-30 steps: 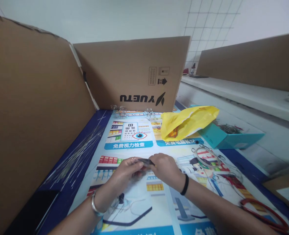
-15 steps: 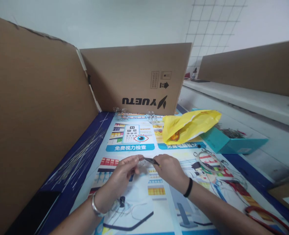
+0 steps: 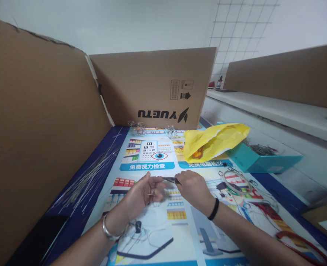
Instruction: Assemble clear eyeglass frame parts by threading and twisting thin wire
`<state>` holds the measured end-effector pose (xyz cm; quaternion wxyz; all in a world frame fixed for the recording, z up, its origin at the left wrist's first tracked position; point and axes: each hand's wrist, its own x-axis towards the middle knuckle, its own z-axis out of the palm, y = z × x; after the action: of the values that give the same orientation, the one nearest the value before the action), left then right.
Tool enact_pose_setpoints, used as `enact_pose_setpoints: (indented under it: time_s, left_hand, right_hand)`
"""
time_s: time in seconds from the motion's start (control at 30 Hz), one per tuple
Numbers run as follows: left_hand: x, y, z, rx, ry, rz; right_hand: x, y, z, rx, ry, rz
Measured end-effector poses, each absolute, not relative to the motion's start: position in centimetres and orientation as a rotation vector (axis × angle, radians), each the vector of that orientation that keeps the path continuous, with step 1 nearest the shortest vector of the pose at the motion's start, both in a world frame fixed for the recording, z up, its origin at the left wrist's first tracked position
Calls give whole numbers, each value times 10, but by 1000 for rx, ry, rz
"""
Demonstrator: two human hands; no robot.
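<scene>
My right hand (image 3: 193, 189), with a black band at the wrist, is closed round a small dark pair of pliers (image 3: 169, 180). The tool's tip points left and reaches the fingers of my left hand (image 3: 142, 194), which wears a silver bangle. Those fingers are slightly blurred and partly curled, with the thumb raised off them. Something thin and shiny shows among them, too small to make out. Below the left hand, a dark spool (image 3: 138, 227) lies with loops of thin wire on the printed sheet (image 3: 180, 236).
Thin straight wires (image 3: 88, 177) lie at left beside a dark flat object (image 3: 38, 240). A yellow bag (image 3: 216, 142) rests against a teal box (image 3: 266, 159) of wire pieces. Wire coils (image 3: 237, 183) lie at right. Cardboard panels (image 3: 152, 85) stand behind and left.
My left thumb has lifted away from the fingertips and the left fingers have spread a little. The pliers have turned closer to level in my right hand.
</scene>
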<state>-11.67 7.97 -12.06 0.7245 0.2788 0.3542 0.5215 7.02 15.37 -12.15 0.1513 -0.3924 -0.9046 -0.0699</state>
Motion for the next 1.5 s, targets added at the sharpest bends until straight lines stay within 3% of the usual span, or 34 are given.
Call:
enact_pose_setpoints:
  time_s: [0.43, 1.07, 1.37, 1.5]
  left_hand:
    - [-122, 83, -120, 1061, 1235, 1218]
    - [-117, 84, -124, 1119, 1304, 1159]
    - [-129, 85, -128, 1742, 1763, 1144]
    - [-123, 84, -123, 1497, 1661, 1126]
  right_hand:
    - [71, 153, -118, -1202, -2626, -209]
    - [69, 152, -121, -1216, -2755, -29]
    - [64, 148, -121, -1231, -2759, -97]
    - [62, 147, -114, -1233, -2745, -95]
